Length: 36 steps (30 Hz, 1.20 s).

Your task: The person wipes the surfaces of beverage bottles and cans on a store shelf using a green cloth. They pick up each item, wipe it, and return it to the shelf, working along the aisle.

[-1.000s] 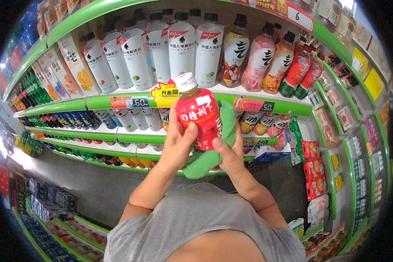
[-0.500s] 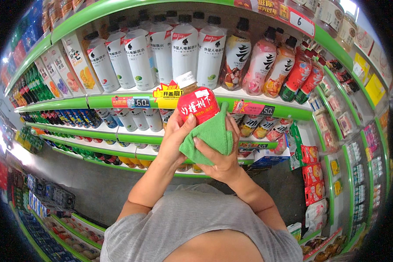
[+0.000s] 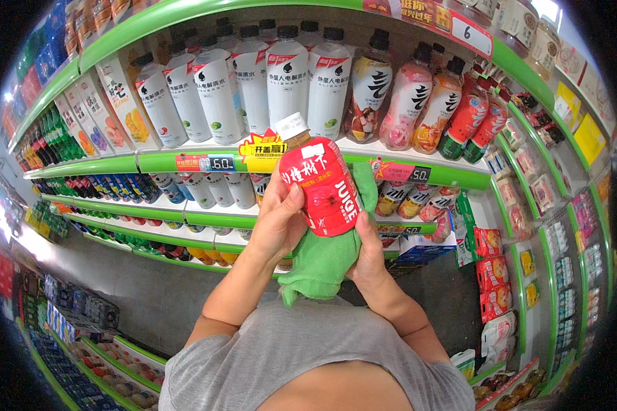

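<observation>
A red-labelled juice bottle with a white cap is tilted in front of my chest, its label facing me. My left hand grips it from the left side, thumb along the label. A green cloth lies under and behind the bottle, its lower end hanging down. My right hand is closed on the cloth at the bottle's right, thumb up; most of its fingers are hidden behind the cloth.
Ahead, a green-edged shelf carries white-labelled bottles and several pink, orange and red bottles. Cartons stand at its left end. Lower shelves hold more drinks. On the right are racks with red packets. Grey floor shows below.
The cloth has come off the front of the label and now hangs lower, behind the bottle. My right hand has moved from the bottle's front to its right side.
</observation>
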Motion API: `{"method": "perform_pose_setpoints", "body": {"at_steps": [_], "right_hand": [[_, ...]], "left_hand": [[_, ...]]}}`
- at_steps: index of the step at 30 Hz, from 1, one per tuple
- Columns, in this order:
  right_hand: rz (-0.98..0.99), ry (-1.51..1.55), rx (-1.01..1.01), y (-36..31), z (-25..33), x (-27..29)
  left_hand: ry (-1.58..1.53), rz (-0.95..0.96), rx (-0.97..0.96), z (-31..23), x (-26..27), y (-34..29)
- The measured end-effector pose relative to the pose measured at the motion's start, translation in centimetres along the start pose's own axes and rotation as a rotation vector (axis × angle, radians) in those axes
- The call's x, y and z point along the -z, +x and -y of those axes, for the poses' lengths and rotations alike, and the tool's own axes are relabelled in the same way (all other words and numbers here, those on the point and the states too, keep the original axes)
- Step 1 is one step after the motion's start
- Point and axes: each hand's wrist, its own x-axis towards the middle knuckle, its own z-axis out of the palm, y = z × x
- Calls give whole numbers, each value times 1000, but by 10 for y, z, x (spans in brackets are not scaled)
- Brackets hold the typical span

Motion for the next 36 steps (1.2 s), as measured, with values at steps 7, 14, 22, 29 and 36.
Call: {"method": "perform_pose_setpoints", "body": {"at_steps": [7, 14, 22, 29, 36], "right_hand": [[-50, -13, 82, -6, 4, -11], [2, -284, 237, -9, 8, -5], [-39, -613, 683, -6, 32, -16], [-123, -672, 876, -4, 35, -11], [-124, -933, 729, -17, 41, 5]], "left_hand": [[121, 56, -138, -2, -13, -1], [315, 81, -136, -11, -31, 0], [888, 251, -228, -31, -50, 15], [772, 287, -287, -46, -86, 30], [763, 239, -546, -122, -134, 120]]}}
